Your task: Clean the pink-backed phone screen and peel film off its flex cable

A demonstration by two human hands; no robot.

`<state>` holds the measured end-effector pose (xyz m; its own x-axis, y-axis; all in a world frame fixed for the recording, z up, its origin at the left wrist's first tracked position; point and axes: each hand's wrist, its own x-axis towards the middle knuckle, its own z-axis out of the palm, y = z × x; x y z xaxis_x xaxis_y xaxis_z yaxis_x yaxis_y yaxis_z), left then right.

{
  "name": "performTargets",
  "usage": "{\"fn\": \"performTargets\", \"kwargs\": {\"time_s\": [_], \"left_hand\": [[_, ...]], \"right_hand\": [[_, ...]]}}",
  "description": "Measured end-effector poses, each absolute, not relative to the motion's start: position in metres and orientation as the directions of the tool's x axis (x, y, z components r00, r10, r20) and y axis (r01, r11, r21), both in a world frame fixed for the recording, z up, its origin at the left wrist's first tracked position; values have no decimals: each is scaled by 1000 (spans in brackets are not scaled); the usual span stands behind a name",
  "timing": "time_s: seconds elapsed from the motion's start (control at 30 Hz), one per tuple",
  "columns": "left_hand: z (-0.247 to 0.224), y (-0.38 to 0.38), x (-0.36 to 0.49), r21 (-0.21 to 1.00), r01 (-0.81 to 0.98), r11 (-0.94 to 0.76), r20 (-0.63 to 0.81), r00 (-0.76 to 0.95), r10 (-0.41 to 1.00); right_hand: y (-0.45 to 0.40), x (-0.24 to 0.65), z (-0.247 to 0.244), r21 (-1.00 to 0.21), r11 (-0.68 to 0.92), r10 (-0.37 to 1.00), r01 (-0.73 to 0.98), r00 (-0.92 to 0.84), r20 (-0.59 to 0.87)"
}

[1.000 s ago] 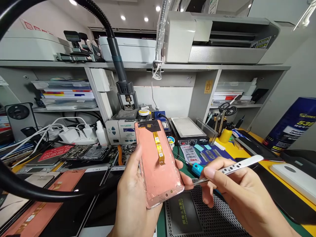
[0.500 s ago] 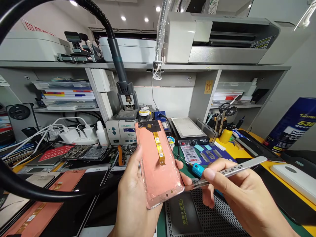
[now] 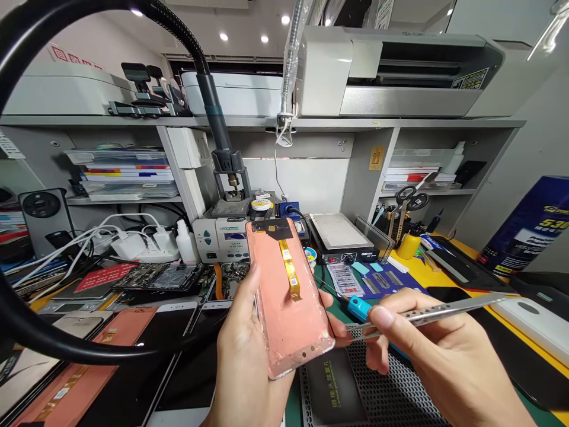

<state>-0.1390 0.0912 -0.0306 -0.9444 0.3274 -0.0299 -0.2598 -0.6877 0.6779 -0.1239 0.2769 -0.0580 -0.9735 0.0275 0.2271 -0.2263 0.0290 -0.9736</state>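
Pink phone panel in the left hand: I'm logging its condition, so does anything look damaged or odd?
The pink phone panel, in the left hand, has whitish flecks toward its bottom edge, unlike its plainer middle; chips or glue, I can't tell.

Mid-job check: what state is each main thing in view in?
Phone screen panel, held in the left hand, copper-coloured back facing the camera
Flex cable, along the panel's back, lower end apparently lifted
Tweezers, in the right hand, tips slightly apart
Scissors, standing handles up
White bottle, upright
Heating plate, on or off unclear
Ceiling lights, lit
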Motion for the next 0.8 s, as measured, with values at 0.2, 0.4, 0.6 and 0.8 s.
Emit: {"fn": "performTargets", "kwargs": {"time_s": [0.2,0.4,0.6,0.8], "left_hand": [[-29,91,-138,711,-235,-663,-35,-953,301],[-30,95,-137,695,-206,-688,-3,-959,284],[-28,94,-134,684,-214,-698,32,-947,321],[-28,93,-134,682,-240,-691,-1,-945,327]], "right_hand": [[266,-116,-47,-973,92,185,-210,-957,224],[268,-113,-49,-986,46,60,-157,-985,160],[270,-118,-59,-993,3,39,-120,-992,120],[267,-113,-54,-980,68,49,-185,-981,189]]}}
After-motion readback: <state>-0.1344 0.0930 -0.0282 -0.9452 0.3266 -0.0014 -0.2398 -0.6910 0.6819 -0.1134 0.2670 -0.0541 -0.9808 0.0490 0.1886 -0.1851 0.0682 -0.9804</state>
